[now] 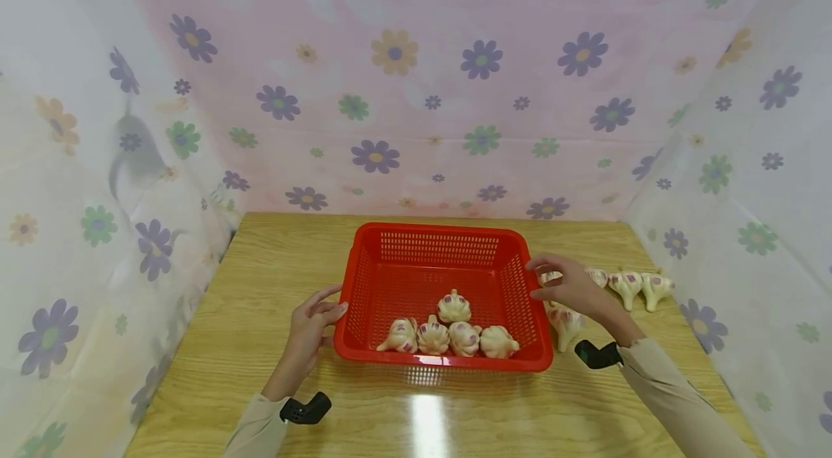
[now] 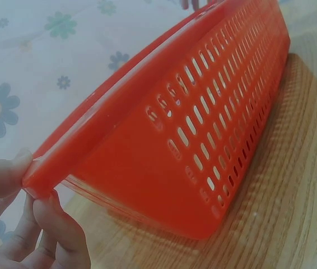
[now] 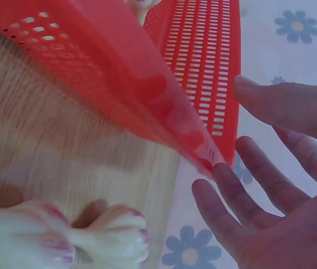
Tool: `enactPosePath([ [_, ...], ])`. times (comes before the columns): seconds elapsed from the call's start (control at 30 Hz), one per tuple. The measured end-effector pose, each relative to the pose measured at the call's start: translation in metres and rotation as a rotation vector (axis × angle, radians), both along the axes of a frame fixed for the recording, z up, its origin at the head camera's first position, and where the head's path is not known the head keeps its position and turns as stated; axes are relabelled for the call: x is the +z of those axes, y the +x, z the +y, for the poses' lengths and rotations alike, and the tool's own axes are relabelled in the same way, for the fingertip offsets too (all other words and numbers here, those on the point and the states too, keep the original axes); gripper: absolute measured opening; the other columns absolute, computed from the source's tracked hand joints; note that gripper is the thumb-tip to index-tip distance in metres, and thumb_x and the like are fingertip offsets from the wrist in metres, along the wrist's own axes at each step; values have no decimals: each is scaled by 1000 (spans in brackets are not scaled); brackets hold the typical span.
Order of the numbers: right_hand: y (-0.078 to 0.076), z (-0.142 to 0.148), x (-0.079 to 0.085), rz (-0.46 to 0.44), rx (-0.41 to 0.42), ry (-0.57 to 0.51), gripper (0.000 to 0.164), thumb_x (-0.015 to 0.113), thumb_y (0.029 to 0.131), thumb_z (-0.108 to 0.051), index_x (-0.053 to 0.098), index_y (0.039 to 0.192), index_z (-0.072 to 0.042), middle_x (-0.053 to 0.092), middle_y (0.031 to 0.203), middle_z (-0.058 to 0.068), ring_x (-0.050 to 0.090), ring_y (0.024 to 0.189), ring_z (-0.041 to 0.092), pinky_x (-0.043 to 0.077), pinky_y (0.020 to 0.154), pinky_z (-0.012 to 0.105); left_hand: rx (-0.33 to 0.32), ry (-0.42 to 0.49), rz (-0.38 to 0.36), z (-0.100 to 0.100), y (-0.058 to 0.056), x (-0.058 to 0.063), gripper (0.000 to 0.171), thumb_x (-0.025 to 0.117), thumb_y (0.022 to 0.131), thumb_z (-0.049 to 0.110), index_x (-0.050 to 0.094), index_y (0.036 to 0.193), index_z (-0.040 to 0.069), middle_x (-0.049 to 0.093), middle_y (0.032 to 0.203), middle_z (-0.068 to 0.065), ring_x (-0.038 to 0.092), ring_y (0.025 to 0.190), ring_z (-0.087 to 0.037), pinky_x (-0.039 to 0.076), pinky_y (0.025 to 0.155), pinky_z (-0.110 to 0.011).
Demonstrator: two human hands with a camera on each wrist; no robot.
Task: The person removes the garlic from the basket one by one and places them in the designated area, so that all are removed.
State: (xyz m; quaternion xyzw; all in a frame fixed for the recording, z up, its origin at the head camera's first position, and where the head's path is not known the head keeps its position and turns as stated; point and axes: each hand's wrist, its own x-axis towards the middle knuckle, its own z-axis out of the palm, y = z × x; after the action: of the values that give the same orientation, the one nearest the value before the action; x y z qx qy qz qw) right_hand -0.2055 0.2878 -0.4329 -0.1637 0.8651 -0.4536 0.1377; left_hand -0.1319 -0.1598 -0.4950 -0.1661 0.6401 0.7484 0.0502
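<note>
Between the hands, a red basket [image 1: 403, 284] is being pinched at its rim by the left hand [image 1: 305, 331], while the right hand [image 1: 572, 288] is being held spread at the opposite rim, no firm grip being shown. If weight is being taken on one side only, the basket could be twisted or tipped. Garlic bulbs [image 1: 453, 306] are being contained mostly along its near wall, between the hands, so rolling could be caused by a tilt. Loose bulbs [image 1: 565, 324] beneath and beside the right hand could be knocked by sideways sliding.
</note>
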Motion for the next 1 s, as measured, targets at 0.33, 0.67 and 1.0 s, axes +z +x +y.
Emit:
enactPosePath([
  [0.33, -14, -28, 2, 125, 125, 49, 36, 72, 80, 1, 59, 113, -7, 58, 115, 14, 51, 110, 40, 49, 84, 52, 5, 14, -12, -2, -1, -1, 44, 69, 86, 9, 58, 128, 13, 63, 96, -12, 66, 77, -24, 56, 55, -42],
  [0.67, -27, -50, -3, 110, 264, 63, 35, 71, 79, 4, 61, 109, -11, 58, 111, 9, 54, 104, 31, 53, 78, 40, -4, 18, -9, 0, -1, -1, 45, 68, 86, 8, 57, 129, 13, 62, 95, -12, 65, 75, -23, 56, 55, -43],
  [1.0, -29, -73, -10, 6, 338, 85, 36, 68, 80, 6, 60, 110, -11, 56, 119, 11, 48, 108, 35, 52, 78, 40, -3, 24, -14, -2, -2, -4, 45, 66, 88, 7, 56, 131, 12, 63, 95, -12, 64, 75, -23, 55, 54, -43],
])
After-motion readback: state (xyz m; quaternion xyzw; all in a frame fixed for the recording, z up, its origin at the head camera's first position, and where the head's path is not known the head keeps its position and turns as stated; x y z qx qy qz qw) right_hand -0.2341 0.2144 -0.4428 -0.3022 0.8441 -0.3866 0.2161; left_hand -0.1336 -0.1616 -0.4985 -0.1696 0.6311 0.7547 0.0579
